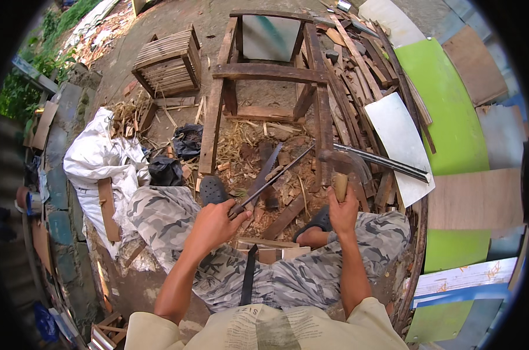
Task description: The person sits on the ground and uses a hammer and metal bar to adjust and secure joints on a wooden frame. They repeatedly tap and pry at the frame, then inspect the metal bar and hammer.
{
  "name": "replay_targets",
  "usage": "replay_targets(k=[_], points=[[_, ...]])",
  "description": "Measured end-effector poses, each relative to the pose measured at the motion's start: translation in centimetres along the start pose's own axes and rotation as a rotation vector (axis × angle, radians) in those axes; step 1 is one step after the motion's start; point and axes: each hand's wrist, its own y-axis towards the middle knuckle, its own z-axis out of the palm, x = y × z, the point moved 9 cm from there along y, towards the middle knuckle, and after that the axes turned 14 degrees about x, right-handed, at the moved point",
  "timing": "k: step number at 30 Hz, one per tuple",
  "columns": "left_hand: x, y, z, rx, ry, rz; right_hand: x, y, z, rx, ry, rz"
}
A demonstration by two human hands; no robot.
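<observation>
Left hand (213, 223) gripping thin rod (276, 178), right hand (342, 211) gripping hammer handle (340, 186), wooden frame (264, 73) close ahead

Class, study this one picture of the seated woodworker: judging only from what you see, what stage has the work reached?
Done: wood chips and shavings litter the ground, so cutting has already happened. In hand: the left hand grips a long thin metal rod, the right hand a wooden-handled curved blade. Left: the wooden frame stands bare, and loose slats lie piled beside it.
</observation>
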Motion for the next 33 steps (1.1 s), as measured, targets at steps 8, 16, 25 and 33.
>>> replay_targets(k=[8,16,25,33], points=[[0.1,1.3,0.0,0.030,0.020,0.036,6.0,0.2,-1.9,0.060,0.006,-0.065],[-0.6,2.0,-0.5,0.106,-0.001,-0.021,7.5,-0.3,-2.0,0.079,0.005,-0.084],[0.3,3.1,1.1,0.164,0.006,0.035,9.6,-0.2,-2.5,-0.064,-0.055,-0.205],[0.9,3.7,0.7,0.121,0.108,0.089,6.5,2.1,0.3,0.301,-0.411,-0.076]])
